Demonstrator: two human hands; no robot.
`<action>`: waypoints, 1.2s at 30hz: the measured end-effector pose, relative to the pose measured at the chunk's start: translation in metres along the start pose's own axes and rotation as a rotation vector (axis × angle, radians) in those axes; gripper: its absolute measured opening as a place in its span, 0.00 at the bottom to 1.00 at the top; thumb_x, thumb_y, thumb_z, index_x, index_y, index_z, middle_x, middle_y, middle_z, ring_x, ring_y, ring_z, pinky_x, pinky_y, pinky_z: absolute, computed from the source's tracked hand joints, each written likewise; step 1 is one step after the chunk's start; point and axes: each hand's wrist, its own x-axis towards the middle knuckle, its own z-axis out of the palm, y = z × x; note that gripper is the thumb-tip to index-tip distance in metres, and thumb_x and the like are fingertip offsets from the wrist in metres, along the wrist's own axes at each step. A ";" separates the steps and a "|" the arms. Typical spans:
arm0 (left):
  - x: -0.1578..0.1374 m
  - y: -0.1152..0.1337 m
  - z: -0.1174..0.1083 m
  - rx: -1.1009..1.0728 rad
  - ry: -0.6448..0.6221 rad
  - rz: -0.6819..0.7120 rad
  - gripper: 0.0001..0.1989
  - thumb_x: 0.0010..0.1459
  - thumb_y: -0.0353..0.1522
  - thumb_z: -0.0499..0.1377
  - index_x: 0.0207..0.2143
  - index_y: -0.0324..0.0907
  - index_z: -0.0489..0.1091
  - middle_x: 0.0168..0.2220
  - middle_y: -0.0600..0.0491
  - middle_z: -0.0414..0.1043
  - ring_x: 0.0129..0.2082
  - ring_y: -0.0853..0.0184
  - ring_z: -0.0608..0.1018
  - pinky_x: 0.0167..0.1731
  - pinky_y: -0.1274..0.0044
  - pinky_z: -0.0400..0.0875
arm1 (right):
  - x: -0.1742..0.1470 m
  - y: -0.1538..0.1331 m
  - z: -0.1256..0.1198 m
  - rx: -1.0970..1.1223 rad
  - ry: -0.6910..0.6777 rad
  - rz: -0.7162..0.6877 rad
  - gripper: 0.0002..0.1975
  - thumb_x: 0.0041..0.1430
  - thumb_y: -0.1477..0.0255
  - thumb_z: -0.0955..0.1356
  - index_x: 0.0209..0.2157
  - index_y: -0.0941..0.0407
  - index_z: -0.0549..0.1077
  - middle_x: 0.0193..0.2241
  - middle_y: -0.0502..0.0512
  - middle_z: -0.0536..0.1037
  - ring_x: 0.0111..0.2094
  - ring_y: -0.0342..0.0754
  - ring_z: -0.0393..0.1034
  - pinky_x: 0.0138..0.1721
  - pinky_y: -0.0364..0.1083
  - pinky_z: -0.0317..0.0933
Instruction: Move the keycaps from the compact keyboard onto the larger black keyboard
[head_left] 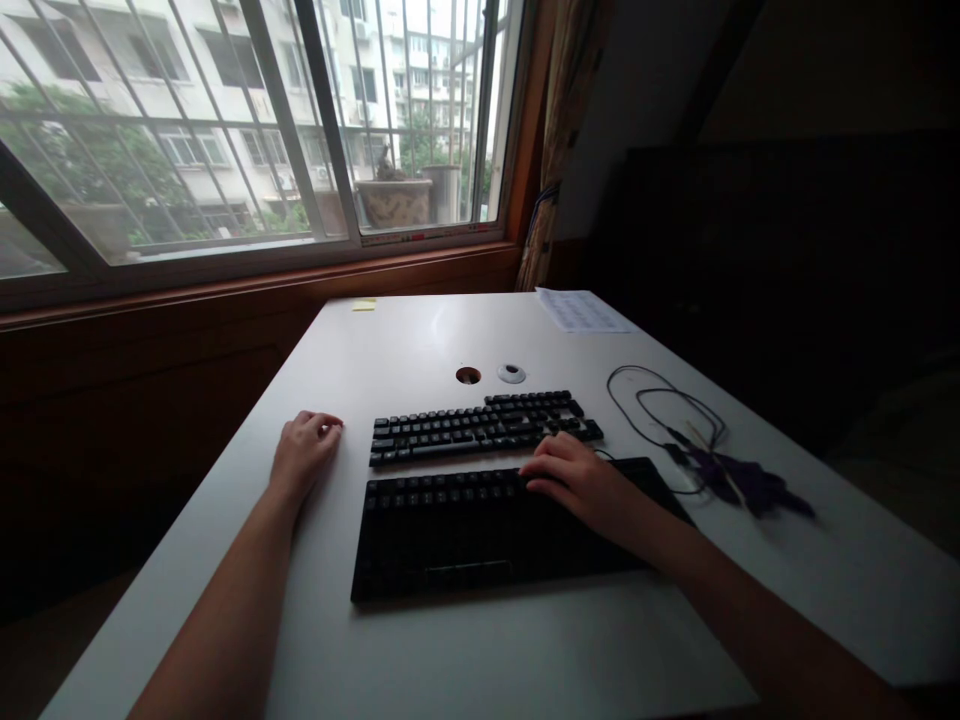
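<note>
A black keyboard (465, 540) lies on the white table, with keycaps fitted in rows along its far side and a dark, bare-looking area nearer me. My right hand (574, 478) reaches over it from the right. Its thumb and fingers are pinched together at the end of the fitted rows, on what looks like a keycap; the fingers mostly hide it. Behind the keyboard, loose black keycaps (427, 435) stand in keyboard-like rows, with a few gaps at the right. My left hand (306, 448) rests on the table left of them, fingers curled in, with nothing visible in it.
Right of the keyboard lie a looped black cable (637, 372) and a dark purple cloth-like thing (739, 480) with a thin stick across it. Farther back are a cable hole (469, 376), a round white cap (511, 373), printed paper (585, 311) and yellow notes (364, 304). A barred window stands beyond.
</note>
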 end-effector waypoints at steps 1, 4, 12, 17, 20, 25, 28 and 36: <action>0.000 0.000 0.000 -0.001 -0.001 0.001 0.15 0.60 0.40 0.54 0.38 0.45 0.79 0.39 0.50 0.72 0.37 0.61 0.75 0.46 0.69 0.69 | -0.003 -0.002 0.002 -0.007 -0.002 0.011 0.06 0.64 0.76 0.69 0.41 0.53 0.76 0.38 0.55 0.75 0.42 0.51 0.67 0.45 0.51 0.65; 0.000 0.000 0.000 -0.006 -0.002 -0.009 0.15 0.59 0.40 0.54 0.38 0.45 0.79 0.40 0.50 0.72 0.37 0.61 0.75 0.45 0.70 0.70 | -0.006 -0.007 0.009 -0.043 -0.002 0.031 0.06 0.64 0.76 0.69 0.42 0.53 0.76 0.39 0.55 0.75 0.42 0.51 0.67 0.46 0.52 0.65; 0.000 0.001 -0.001 -0.013 -0.007 -0.006 0.15 0.59 0.40 0.55 0.39 0.45 0.79 0.40 0.50 0.72 0.37 0.61 0.75 0.45 0.71 0.70 | -0.011 -0.010 0.018 -0.144 0.021 0.035 0.07 0.65 0.76 0.68 0.42 0.53 0.76 0.39 0.56 0.75 0.42 0.52 0.68 0.46 0.53 0.66; 0.001 -0.001 -0.001 -0.012 -0.020 -0.008 0.15 0.59 0.40 0.54 0.39 0.45 0.79 0.40 0.49 0.72 0.37 0.61 0.75 0.45 0.70 0.71 | -0.014 -0.009 0.022 -0.146 0.050 0.053 0.07 0.65 0.75 0.67 0.42 0.51 0.76 0.38 0.56 0.76 0.41 0.54 0.70 0.44 0.54 0.67; 0.001 -0.001 -0.002 -0.009 -0.030 -0.014 0.16 0.59 0.41 0.55 0.39 0.45 0.79 0.40 0.49 0.71 0.37 0.61 0.75 0.45 0.70 0.70 | -0.016 -0.010 0.026 -0.156 0.064 0.063 0.07 0.65 0.75 0.67 0.43 0.51 0.77 0.38 0.57 0.76 0.41 0.54 0.70 0.45 0.55 0.66; 0.001 -0.002 -0.001 0.011 -0.035 -0.002 0.16 0.60 0.41 0.54 0.40 0.45 0.79 0.41 0.49 0.71 0.38 0.61 0.75 0.47 0.70 0.69 | -0.015 -0.013 0.029 -0.200 0.055 0.068 0.07 0.65 0.76 0.68 0.43 0.53 0.76 0.38 0.57 0.76 0.42 0.54 0.71 0.45 0.54 0.66; 0.001 -0.003 0.000 0.012 -0.025 0.009 0.16 0.60 0.41 0.54 0.40 0.45 0.79 0.40 0.50 0.71 0.38 0.61 0.75 0.47 0.69 0.69 | -0.014 -0.014 0.029 -0.200 0.049 0.073 0.07 0.65 0.76 0.68 0.43 0.53 0.77 0.38 0.57 0.77 0.42 0.54 0.71 0.45 0.54 0.66; 0.001 -0.002 -0.001 0.007 -0.026 -0.006 0.16 0.60 0.41 0.54 0.39 0.45 0.79 0.40 0.50 0.71 0.38 0.61 0.75 0.47 0.69 0.69 | -0.019 -0.010 0.027 -0.044 0.178 0.075 0.08 0.66 0.72 0.67 0.46 0.51 0.75 0.40 0.57 0.76 0.43 0.53 0.72 0.48 0.55 0.68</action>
